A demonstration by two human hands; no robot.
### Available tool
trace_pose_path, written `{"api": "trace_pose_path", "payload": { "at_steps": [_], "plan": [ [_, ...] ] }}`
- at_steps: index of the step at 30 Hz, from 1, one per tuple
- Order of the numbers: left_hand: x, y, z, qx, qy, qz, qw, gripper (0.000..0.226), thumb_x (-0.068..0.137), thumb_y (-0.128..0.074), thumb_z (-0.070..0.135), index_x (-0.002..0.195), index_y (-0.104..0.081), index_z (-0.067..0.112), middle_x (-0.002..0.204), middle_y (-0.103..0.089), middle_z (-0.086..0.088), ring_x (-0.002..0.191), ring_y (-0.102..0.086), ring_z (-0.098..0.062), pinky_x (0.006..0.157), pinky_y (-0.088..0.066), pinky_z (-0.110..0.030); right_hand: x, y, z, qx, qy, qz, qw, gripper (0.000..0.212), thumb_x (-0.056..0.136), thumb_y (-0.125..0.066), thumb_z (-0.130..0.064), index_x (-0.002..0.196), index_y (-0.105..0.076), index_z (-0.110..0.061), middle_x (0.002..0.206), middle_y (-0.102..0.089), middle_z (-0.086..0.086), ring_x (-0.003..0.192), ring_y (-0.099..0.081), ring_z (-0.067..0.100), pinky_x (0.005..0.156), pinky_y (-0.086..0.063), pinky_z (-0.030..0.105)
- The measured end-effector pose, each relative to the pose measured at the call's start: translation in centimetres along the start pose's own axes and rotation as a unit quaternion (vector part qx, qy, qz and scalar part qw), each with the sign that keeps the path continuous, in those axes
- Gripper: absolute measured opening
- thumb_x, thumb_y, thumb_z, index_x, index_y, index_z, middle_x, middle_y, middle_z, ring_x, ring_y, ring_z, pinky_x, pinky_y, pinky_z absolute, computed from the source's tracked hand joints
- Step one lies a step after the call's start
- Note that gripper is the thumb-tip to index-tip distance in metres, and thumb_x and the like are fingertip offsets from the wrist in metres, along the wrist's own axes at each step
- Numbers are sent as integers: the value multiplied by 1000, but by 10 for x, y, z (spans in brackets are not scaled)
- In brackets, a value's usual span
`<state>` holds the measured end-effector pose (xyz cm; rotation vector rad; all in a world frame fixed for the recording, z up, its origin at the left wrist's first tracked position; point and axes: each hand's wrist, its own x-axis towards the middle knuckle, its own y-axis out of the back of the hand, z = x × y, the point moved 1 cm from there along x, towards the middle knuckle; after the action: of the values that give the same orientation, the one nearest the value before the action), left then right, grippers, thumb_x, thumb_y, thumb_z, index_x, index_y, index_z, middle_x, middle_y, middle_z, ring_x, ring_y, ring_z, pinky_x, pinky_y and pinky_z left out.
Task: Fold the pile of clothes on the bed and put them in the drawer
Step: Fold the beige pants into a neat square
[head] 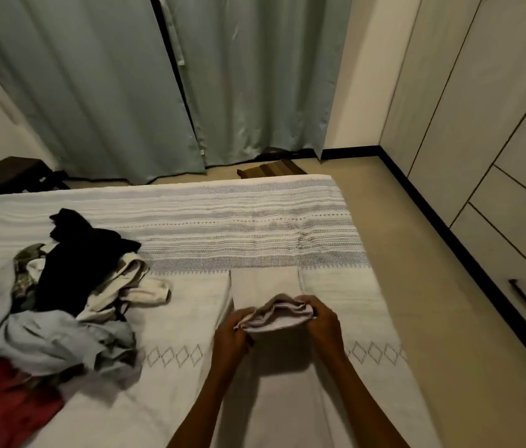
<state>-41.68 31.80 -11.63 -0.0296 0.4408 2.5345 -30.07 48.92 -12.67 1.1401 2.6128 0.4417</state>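
The left hand (234,334) and the right hand (321,321) both grip one end of a pale garment (265,286), fingers curled over a bunched, layered roll of its cloth held up just above the bed (255,221). The left hand pinches the roll's left end, the right hand its right end, thumbs toward the person and fingers wrapped over the top. Beyond the hands the rest of the garment lies flat on the bedcover as a long narrow strip, running away from the person toward the band of grey stripes and ending there in a straight edge; this strip sits near the bed's right edge. Well apart from it, toward the bed's left side, the pile of clothes (55,302) lies unfolded: a black piece on top, cream and patterned cloth in the middle, light blue-grey fabric spread across the front, and a red piece at the near left corner of the heap. Off the bed's right edge is bare floor, and past it a pale wardrobe with drawers (513,276) bearing dark handles, all closed. Behind the bed's far edge hang grey-green curtains (126,92), with a dark stool (6,176) at the far left.
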Motion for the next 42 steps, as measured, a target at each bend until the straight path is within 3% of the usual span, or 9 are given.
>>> {"api": "trace_pose_path", "payload": {
  "at_steps": [5,7,11,15,19,24,31,37,42],
  "plan": [
    [-81,19,-29,-70,45,-29,996,37,91,-50,-10,102,-75,15,98,-77,0,97,-72,-22,80,-57,-28,-91,0,32,186,-46,-37,981,43,82,-45,9,103,-76,-13,107,-76,5,97,-71,11,80,-54,18],
    [-108,26,-33,-93,96,-38,990,31,94,-49,-8,96,-74,11,87,-77,5,90,-70,-21,72,-54,-20,-121,-2,44,221,-105,-44,969,31,89,-47,-4,101,-76,-6,96,-76,5,76,-69,4,67,-52,15],
    [-157,31,-44,-112,202,-49,972,18,97,-58,13,101,-74,7,87,-71,11,70,-66,-1,52,-49,-14,-168,-14,66,167,-159,8,973,11,90,-68,-14,85,-78,-13,92,-76,0,97,-69,19,83,-52,27],
    [-193,29,-63,-30,164,-41,985,26,91,-51,-7,101,-72,2,90,-67,-11,55,-60,-8,47,-51,-23,-213,-16,69,119,-134,21,984,19,91,-62,0,94,-73,-15,96,-73,3,87,-66,16,65,-48,11],
    [-229,28,-68,-22,160,-18,987,32,83,-49,-10,93,-73,8,85,-69,-12,58,-61,-14,52,-53,-23,-254,-14,69,70,-136,7,988,25,90,-56,2,96,-73,-16,95,-72,10,68,-64,18,51,-54,23],
    [-263,29,-85,6,152,-15,988,28,81,-54,-2,85,-72,19,83,-73,-5,61,-66,-17,68,-59,-35,-289,-8,79,-11,-108,-4,994,21,90,-60,-6,100,-74,-19,94,-73,0,77,-68,18,69,-58,33],
    [-301,30,-92,44,138,-34,989,28,79,-53,1,81,-70,22,79,-72,-5,71,-68,-23,77,-59,-40,-330,3,95,-112,-63,-19,992,20,90,-62,-16,99,-72,-31,96,-69,-12,95,-66,12,77,-45,25],
    [-317,42,-102,204,38,-56,977,21,83,-55,26,88,-75,29,110,-64,-9,95,-66,-26,82,-49,-30,-362,1,99,-290,49,51,954,27,93,-58,-22,117,-70,-25,133,-55,6,118,-55,29,95,-47,40],
    [-331,60,-108,356,13,53,933,29,89,-57,24,116,-67,21,128,-52,-10,113,-51,-37,95,-41,-44,-395,-5,129,-342,142,-35,928,47,99,-46,-41,145,-50,-30,157,-41,1,142,-37,24,115,-32,40]
  ]
}}
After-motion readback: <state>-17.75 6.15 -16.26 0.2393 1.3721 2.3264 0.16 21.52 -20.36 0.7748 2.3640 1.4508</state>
